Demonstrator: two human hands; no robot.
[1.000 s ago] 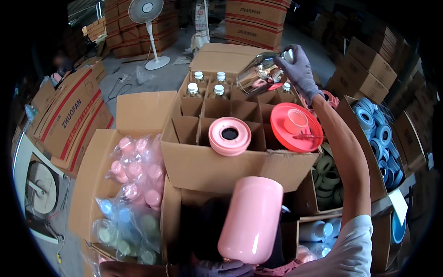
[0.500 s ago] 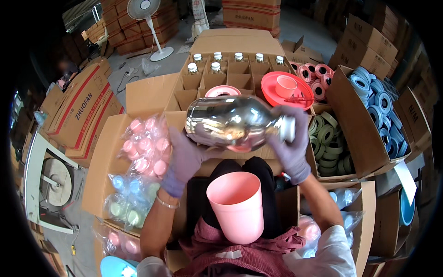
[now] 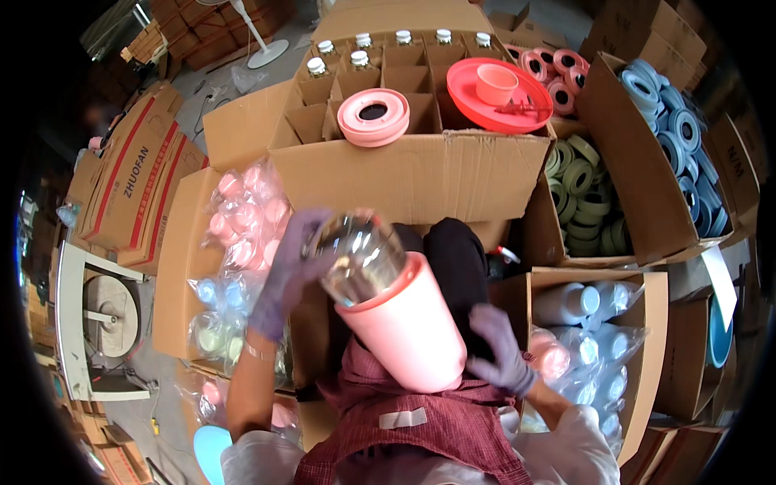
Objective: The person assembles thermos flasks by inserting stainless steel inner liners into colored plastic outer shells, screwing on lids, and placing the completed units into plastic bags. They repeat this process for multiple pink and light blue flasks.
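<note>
A shiny silvery glass bottle sits partly inside a pink plastic cup, its rounded end sticking out at the upper left; no cap shows. Cup and bottle lean across my lap, tilted to the left. My left hand, in a purple glove, grips the bottle's exposed end from the left, slightly blurred. Beside the cup's lower end is my gloved right hand, its fingers apart and holding nothing; whether its thumb touches the cup I cannot tell.
Ahead stands a divided carton with white-capped bottles, a pink ring and a red tray bearing a small pink cup. Green rings and blue rings fill right-hand cartons. Bagged pink caps lie left.
The bottle has gone from level, between both hands, down into the pink cup. My right hand has let go of its neck and moved down beside the cup, which now tilts left.
</note>
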